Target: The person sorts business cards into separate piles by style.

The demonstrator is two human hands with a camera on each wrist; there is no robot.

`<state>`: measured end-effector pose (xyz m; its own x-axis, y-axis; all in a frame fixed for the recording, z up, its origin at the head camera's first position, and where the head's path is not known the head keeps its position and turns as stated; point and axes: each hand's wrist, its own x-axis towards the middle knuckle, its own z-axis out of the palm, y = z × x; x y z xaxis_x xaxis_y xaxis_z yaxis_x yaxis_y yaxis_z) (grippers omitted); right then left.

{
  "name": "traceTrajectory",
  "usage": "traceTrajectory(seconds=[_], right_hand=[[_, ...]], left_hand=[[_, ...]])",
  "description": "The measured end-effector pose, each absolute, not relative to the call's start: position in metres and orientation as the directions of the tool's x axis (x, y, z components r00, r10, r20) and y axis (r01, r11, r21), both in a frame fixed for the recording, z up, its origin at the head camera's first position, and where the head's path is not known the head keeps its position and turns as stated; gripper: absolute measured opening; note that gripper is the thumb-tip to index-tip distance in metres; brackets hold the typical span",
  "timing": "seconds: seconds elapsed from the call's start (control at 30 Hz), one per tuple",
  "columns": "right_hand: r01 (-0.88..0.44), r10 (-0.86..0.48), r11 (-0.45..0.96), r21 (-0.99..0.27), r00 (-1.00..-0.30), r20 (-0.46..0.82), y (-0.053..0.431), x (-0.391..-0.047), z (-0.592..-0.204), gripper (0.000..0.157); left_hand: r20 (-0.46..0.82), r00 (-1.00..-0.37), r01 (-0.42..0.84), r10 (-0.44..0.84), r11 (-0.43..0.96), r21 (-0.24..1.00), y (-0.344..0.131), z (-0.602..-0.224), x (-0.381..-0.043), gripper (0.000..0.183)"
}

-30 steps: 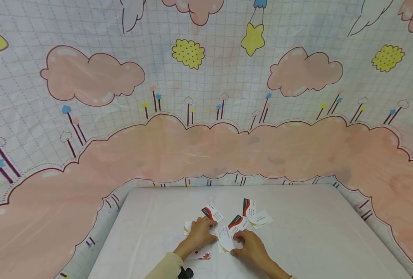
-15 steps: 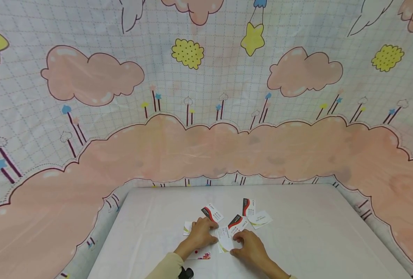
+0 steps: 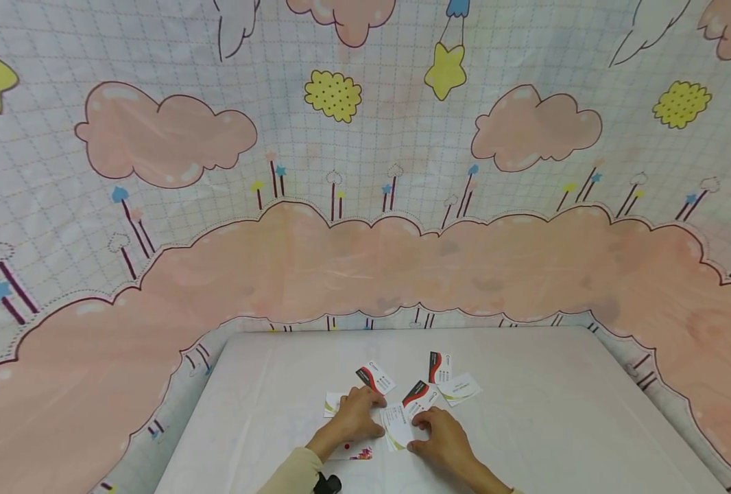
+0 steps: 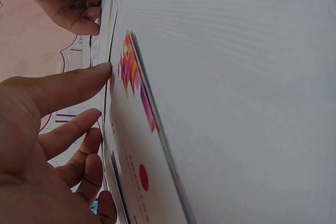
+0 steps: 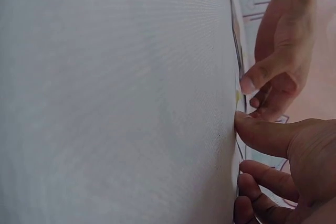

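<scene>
Two hands [image 3: 354,417] [image 3: 444,439], seven visible cards [image 3: 398,428] (three red-banded)

Cards [image 3: 396,428] on a table [image 3: 557,412] before a backdrop [image 3: 365,267].

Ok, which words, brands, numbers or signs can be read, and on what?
None can be read.
White card between left hand and right hand: print too small.
Rightmost white card: too small.
Three black-and-red cards: too small.
Card with the red dot: red print too blurred.
</scene>
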<state>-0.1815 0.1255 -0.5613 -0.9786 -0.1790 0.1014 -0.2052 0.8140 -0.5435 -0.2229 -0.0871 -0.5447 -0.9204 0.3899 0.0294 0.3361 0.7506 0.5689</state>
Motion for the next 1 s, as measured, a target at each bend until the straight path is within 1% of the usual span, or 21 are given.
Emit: traceTrajectory(seconds=[0.13,0.37,0.53,0.73,1.0], right_hand=[[-0.198,-0.175,0.816,-0.544,-0.98,0.093,0.125,-0.182,-0.561,0.035],[-0.205,-0.176,0.814,-0.544,-0.979,0.105,0.125,-0.181,-0.561,0.036],[-0.203,-0.178,0.816,-0.542,-0.979,0.099,0.126,-0.181,-0.562,0.035],[-0.207,-0.182,0.811,-0.548,-0.978,0.1,0.127,-0.184,-0.562,0.031],[-0.245,-0.208,0.803,-0.543,-0.969,0.13,0.13,-0.19,-0.565,0.031]], left_hand=[[0.032,-0.916,0.34,0.399,0.732,0.591,-0.09,-0.545,-0.223,0.042],[-0.024,-0.916,0.286,0.401,0.692,0.663,-0.094,-0.546,-0.226,0.041],[0.003,-0.903,0.317,0.429,0.662,0.679,-0.095,-0.546,-0.229,0.048],[0.049,-0.873,0.406,0.486,0.667,0.625,-0.095,-0.547,-0.234,0.049],[0.073,-0.856,0.465,0.512,0.699,0.544,-0.095,-0.55,-0.24,0.049]])
